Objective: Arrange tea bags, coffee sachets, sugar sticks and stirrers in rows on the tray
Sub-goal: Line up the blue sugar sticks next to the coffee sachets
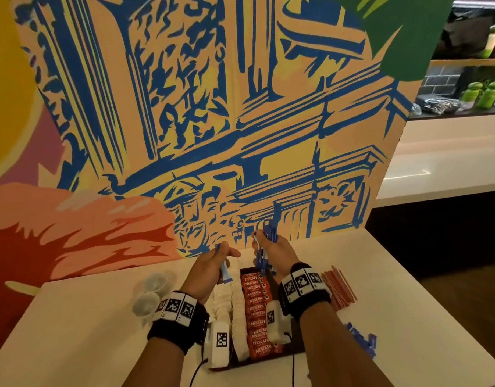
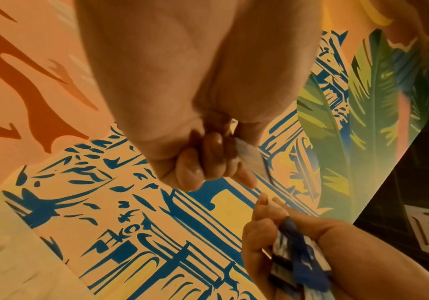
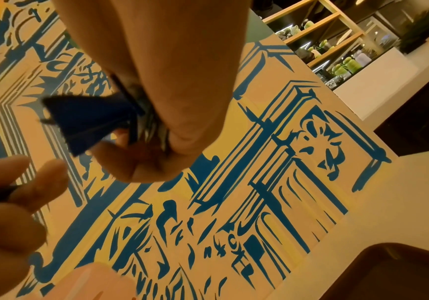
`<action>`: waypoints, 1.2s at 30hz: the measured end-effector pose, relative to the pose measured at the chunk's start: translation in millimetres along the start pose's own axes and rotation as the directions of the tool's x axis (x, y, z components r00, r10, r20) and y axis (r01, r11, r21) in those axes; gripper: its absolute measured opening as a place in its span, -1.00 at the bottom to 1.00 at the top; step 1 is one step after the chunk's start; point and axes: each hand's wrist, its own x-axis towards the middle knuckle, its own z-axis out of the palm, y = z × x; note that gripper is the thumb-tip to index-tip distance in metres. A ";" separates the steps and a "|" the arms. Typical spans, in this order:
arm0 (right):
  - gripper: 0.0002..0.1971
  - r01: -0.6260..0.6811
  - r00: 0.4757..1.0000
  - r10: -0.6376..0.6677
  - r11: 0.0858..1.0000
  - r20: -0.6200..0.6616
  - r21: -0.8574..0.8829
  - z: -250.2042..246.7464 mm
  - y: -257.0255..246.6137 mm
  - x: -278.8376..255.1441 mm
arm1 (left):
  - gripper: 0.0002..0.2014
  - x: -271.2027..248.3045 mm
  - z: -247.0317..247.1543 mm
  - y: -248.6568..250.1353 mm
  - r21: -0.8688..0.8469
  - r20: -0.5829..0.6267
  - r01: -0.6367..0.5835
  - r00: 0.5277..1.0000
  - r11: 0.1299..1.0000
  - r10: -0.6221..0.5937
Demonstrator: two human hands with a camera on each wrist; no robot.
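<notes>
Tray [image 1: 271, 356] at 6 o'clock already has white and red Nescafe rows [image 1: 256, 308]. Right hand [image 1: 277, 251] is clenched around a fanned bunch of blue sticks [image 1: 267, 247]; it could spill and wreck those rows. Left hand [image 1: 212, 265] pinches one blue stick [image 1: 224, 270], might land crooked.

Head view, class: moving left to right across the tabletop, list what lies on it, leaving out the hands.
Clear plastic cups → white sachets → orange Nescafe sachets on the dark tray → red stirrers → loose blue sticks near the front right edge.
</notes>
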 end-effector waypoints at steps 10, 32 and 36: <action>-0.55 -0.081 0.985 0.033 0.956 0.169 0.283 -24.8 16.5 -30.9 | -0.86 -12.1 13.6 2.9 -0.114 -0.032 -0.081 0.996 0.990 0.078; -0.77 0.082 0.995 -0.055 0.927 -0.085 0.366 -132.7 10.1 -11.8 | -0.81 -12.1 135.2 23.4 -0.215 0.018 -0.021 1.000 0.976 0.026; -0.91 0.130 0.990 -0.140 0.947 0.013 0.295 -146.5 2.8 -19.7 | -0.85 -10.2 153.1 25.7 -0.206 -0.060 -0.017 0.998 0.978 0.005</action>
